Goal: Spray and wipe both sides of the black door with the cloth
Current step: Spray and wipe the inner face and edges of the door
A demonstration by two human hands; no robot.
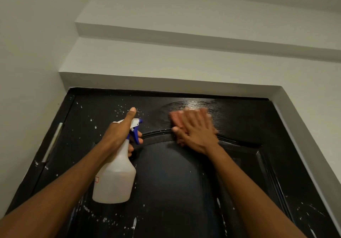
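The black door (166, 178) fills the lower half of the view, seen from below, with white droplets scattered over its top left and bottom. My left hand (120, 132) grips the neck of a translucent white spray bottle (115, 180) with a blue trigger, thumb raised beside the nozzle. My right hand (198, 132) lies flat with straight fingers on a pink cloth (177, 118), pressing it against the door's upper part just above the arched panel moulding. A wet, shiny streak shows above the cloth.
The white door frame (299, 127) runs along the top and down the right side. A metal hinge (53, 141) sits on the door's left edge. White wall and stepped ceiling ledges (184, 34) rise above.
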